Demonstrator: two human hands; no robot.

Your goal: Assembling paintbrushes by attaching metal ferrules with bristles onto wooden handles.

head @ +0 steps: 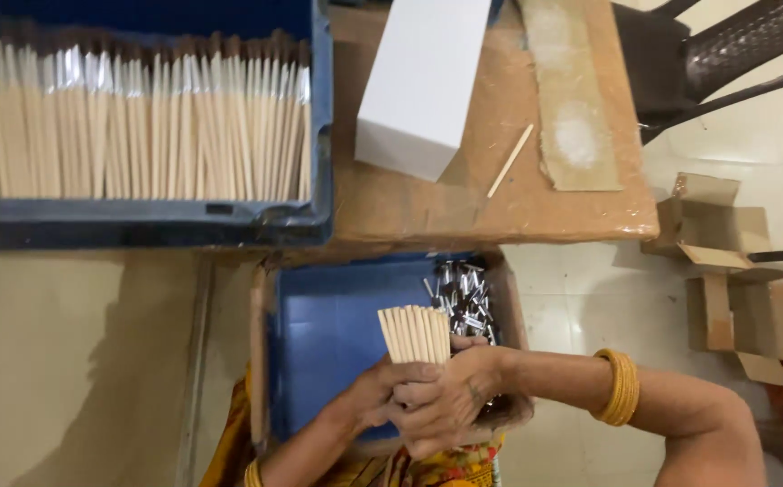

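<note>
We go left to right. Far left, a blue crate (139, 221) sits on the table's left end, packed with upright wooden sticks (139, 135), some with shiny wrap near the tops. Just right of it, a white box (423, 77) lies tilted on the brown cardboard-covered table (391, 212), near the far edge. A single loose stick (510, 160) lies on the table right of the white box, beside a pale cardboard strip (572, 99) at the right edge.

Below the table's near edge, a cardboard box with a blue liner (328, 334) rests at our lap; small metal pieces (464, 298) pile in its far right corner.

Our left hand (373, 392) is clenched around the lower end of a bundle of sticks (415, 334), and our right hand (450, 397) wraps over the same bundle from the right, fingers closed on it. The bundle stands upright over the blue-lined box, tips fanned flat and even, just left of the metal pieces. Yellow bangles (619, 388) sit on the right wrist.

Far right, on the tiled floor (590, 298), folded cardboard cartons (725, 261) lie open, well apart from the table. A dark chair (725, 54) stands at the top right corner.
</note>
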